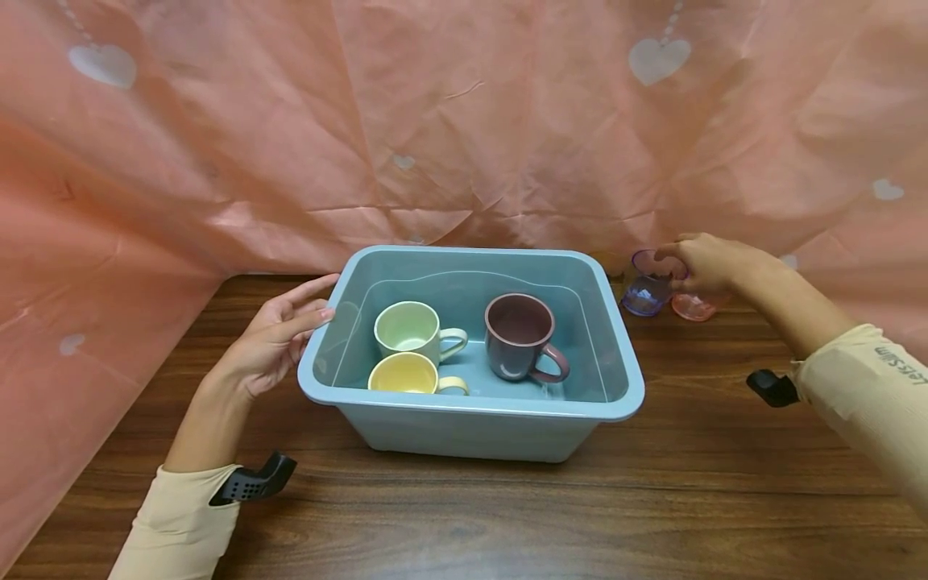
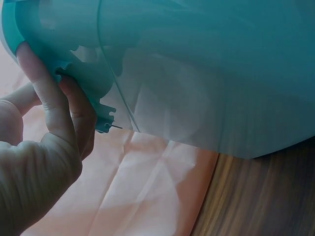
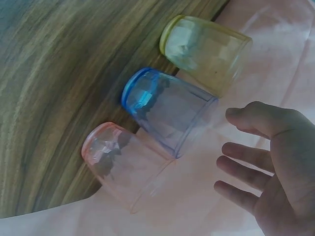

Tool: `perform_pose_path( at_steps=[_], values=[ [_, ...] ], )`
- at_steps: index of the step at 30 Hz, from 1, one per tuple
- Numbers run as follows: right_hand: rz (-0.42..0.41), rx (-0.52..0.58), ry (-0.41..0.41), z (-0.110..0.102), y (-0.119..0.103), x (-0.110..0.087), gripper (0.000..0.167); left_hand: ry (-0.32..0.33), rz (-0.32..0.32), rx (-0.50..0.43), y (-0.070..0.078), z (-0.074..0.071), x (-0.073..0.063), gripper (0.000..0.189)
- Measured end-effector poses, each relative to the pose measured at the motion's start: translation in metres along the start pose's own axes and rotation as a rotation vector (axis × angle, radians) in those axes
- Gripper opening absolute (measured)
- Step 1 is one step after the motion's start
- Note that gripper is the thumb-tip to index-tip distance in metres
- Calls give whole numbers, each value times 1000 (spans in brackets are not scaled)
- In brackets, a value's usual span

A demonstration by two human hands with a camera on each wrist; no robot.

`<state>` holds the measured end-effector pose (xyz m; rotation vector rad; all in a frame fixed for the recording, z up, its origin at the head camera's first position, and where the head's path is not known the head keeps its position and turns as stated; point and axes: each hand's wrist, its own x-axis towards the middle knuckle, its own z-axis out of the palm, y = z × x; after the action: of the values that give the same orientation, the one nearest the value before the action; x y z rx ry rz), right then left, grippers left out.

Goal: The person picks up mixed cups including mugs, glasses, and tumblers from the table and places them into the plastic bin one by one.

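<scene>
A blue-grey plastic basin [image 1: 471,431] stands on the table in the head view. My left hand [image 1: 271,338] holds its left rim, thumb on the rim and other fingers curled beneath; the left wrist view shows these fingers at the basin's edge. Inside are a pale green mug [image 1: 408,326], a yellow mug [image 1: 402,374] and a plum mug [image 1: 518,338], all upright. My right hand [image 1: 714,262] hovers over the clear tumblers, its fingers loosely bent and apart from them. The right wrist view shows a pink tumbler [image 3: 125,167], a blue tumbler [image 3: 167,110] and a yellow tumbler [image 3: 209,54] in a row.
The wooden table [image 1: 464,515] extends in front of the basin. A pink sheet with pale hearts [image 1: 493,121] hangs close behind the basin and tumblers and along the left side. Black wrist cameras stick out from both sleeves.
</scene>
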<state>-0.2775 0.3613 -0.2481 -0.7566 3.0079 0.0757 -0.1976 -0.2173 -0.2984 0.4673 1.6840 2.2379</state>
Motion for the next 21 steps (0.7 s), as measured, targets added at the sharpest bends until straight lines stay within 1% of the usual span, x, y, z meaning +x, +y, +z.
perform_pose_path(
  at_steps=[8, 16, 21],
  values=[
    [5, 2, -6, 8, 7, -2, 49, 5, -1, 4, -1, 0, -1, 57],
    [59, -16, -39, 10, 13, -5, 56, 11, 0, 5, 0, 1, 0, 57],
    [64, -24, -38, 13, 17, -6, 57, 13, 0, -9, 0, 1, -1, 57]
  ],
)
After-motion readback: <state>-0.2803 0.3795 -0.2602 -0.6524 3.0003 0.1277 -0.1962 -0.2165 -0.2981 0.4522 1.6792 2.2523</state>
